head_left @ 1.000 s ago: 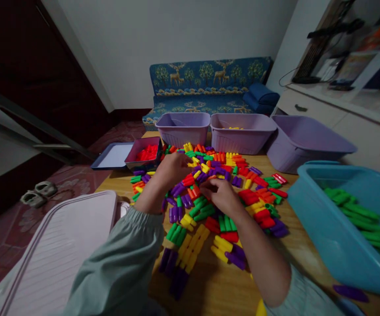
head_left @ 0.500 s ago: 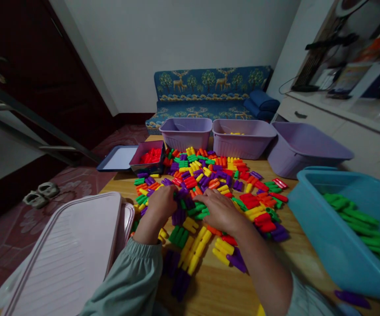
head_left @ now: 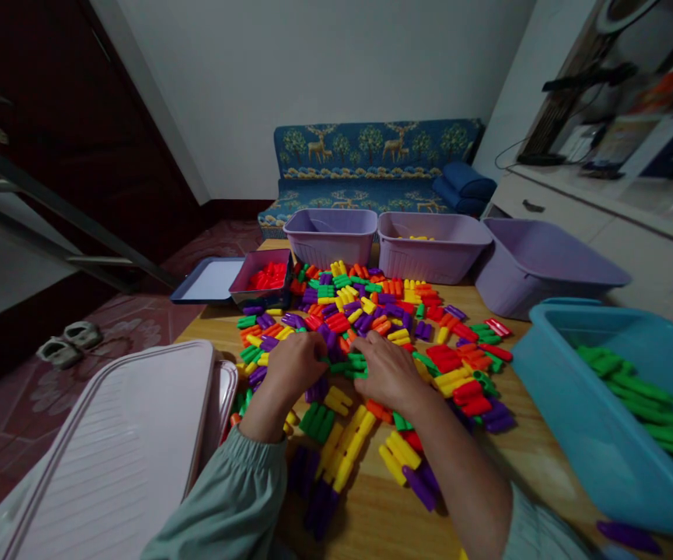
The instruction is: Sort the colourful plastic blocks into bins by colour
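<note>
Colourful plastic peg-shaped building blocks lie in a loose heap on the wooden table (head_left: 371, 498). My left hand (head_left: 296, 364) is closed in a pinch at the left end of some green blocks (head_left: 348, 364). From the other side my right hand (head_left: 387, 372) has its fingers and thumb around the right end of those green blocks. Part of the grip is hidden behind the fingers. Nearer to me lie a joined yellow and purple row (head_left: 345, 451), a green block (head_left: 317, 421) and a yellow block (head_left: 338, 400).
Purple bins (head_left: 330, 237) line the table's far side; one bin (head_left: 435, 253) holds some yellow blocks. At right, a teal bin (head_left: 581, 420) contains green blocks. A small box (head_left: 243, 288) of red pieces stands far left, with pale lids (head_left: 120, 443) at near left.
My left hand has turned slightly and shifted a little, its fingertips now closer to the green blocks. My right hand has curled a little more around them.
</note>
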Tool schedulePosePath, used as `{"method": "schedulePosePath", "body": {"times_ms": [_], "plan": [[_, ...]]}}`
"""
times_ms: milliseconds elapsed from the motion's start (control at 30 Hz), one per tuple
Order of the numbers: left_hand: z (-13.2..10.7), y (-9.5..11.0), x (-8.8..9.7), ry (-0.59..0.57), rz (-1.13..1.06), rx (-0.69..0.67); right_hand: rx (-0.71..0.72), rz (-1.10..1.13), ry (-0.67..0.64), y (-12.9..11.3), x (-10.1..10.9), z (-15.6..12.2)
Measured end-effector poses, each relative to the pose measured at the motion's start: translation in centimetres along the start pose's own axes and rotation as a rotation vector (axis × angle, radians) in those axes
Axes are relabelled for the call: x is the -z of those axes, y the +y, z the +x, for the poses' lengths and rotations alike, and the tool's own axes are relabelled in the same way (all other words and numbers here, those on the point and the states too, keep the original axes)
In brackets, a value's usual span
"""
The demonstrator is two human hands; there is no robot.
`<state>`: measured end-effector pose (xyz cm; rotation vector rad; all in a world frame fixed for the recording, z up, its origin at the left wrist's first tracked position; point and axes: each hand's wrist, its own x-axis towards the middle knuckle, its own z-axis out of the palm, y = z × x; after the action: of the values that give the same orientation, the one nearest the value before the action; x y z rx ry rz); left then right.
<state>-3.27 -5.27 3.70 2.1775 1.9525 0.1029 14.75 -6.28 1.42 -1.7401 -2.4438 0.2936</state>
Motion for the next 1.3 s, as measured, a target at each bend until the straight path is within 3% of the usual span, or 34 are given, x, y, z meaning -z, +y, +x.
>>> {"method": "schedulePosePath", "body": {"times_ms": [133, 333, 533, 667, 767, 867, 1000, 1167, 1300], "plan": [[0.0, 0.4, -0.5, -0.031, -0.001, -0.066, 0.023, -0.017, 0.007, 0.5, -0.2, 0.1], [-0.2, 0.8, -1.4, -0.004, 0.011, -0.058, 0.026, -0.022, 0.037, 0.2, 0.1, 0.0], [0.5, 0.3, -1.8, 0.035, -0.194, -0.095, 0.017, 0.081, 0.071, 0.6, 0.0, 0.5], [1.5, -0.5, -2.3, 0.079, -0.583, -0.054, 0.01, 0.325, 0.153, 1.2, -0.4, 1.1], [1.9, -0.6, -3.1, -0.007, -0.973, -0.029, 0.001, 0.502, 0.21, 1.2, -0.6, 1.3], [1.9, -0.2, -3.5, -0.087, -1.227, -0.029, 0.003, 0.607, 0.242, 1.0, -0.7, 1.3], [1.9, 0.2, -3.6, -0.071, -1.323, -0.016, -0.016, 0.816, 0.232, 1.0, -0.3, 1.4], [2.0, -0.1, -3.5, 0.054, -1.221, 0.068, -0.169, 1.246, 0.24, 2.2, 1.5, 1.1], [1.9, 0.1, -3.4, -0.051, -1.314, 0.105, -0.263, 1.602, 0.269, 2.9, 2.9, 0.7]]}}
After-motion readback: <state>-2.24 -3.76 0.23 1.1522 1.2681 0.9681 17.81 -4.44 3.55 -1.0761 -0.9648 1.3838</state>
